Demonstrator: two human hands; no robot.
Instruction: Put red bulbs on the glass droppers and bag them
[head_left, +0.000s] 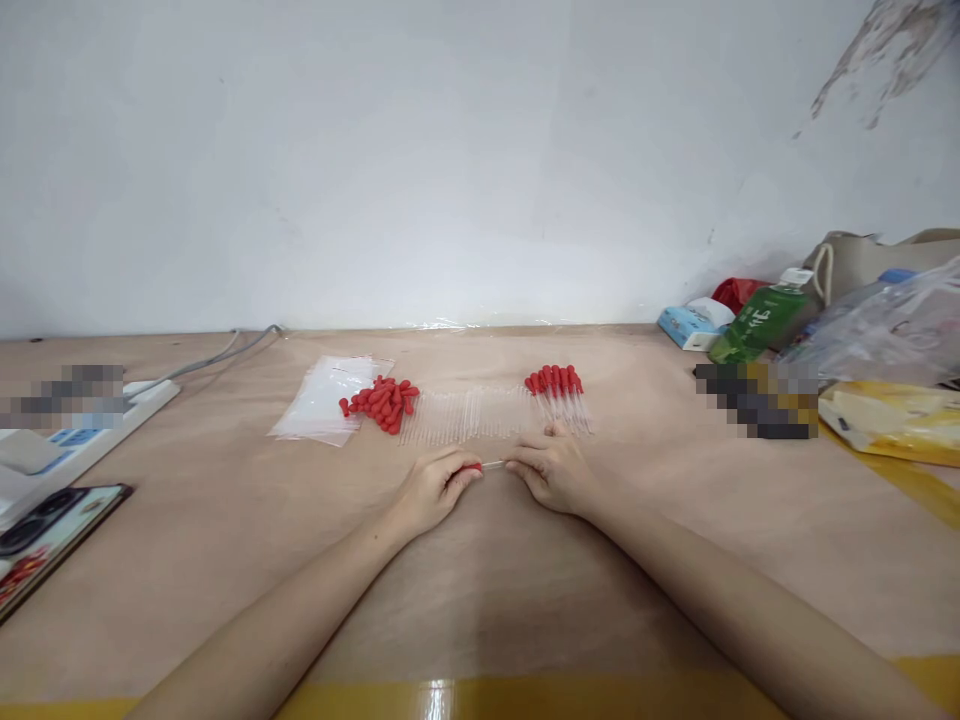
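Note:
My left hand pinches a red rubber dropper bulb. A thin glass dropper tube runs from the bulb to my right hand, whose fingers are closed on its other end. Just beyond my hands lies a row of bare glass tubes. At that row's left end is a loose pile of red bulbs. To the right, several droppers with red bulbs on them lie side by side, bulbs pointing away from me.
Clear plastic bags lie left of the bulbs. Far left are a power strip and a phone. At the right stand a green bottle, a blue tissue pack, a plastic bag and a yellow packet.

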